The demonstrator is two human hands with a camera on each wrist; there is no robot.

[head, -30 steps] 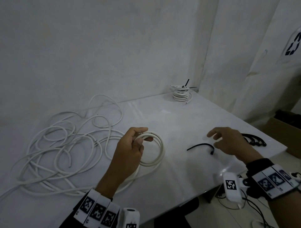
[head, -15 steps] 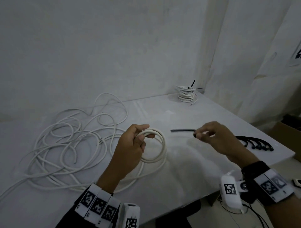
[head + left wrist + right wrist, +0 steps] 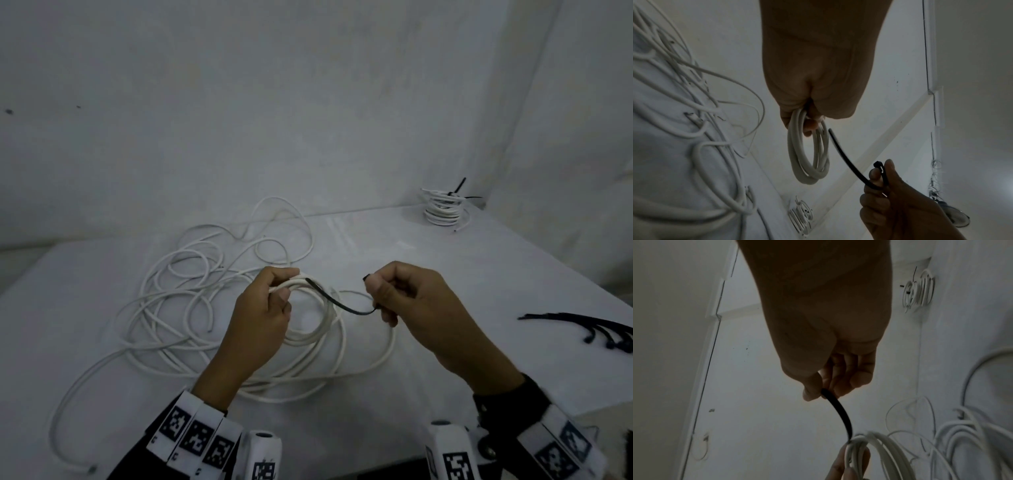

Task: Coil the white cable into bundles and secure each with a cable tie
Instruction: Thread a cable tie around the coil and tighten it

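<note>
fingers pinching white coil, right hand pinching cable tie

We see, relative to the held coil: loose cable left, spare ties right, tied bundle behind right.

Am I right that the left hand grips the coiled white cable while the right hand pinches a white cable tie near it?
Not quite: the cable tie is black, as the left wrist view shows. The left hand does grip the coiled white cable, and the right hand pinches the tie.

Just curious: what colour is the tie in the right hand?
Black tie, clearest in the left wrist view.
</note>
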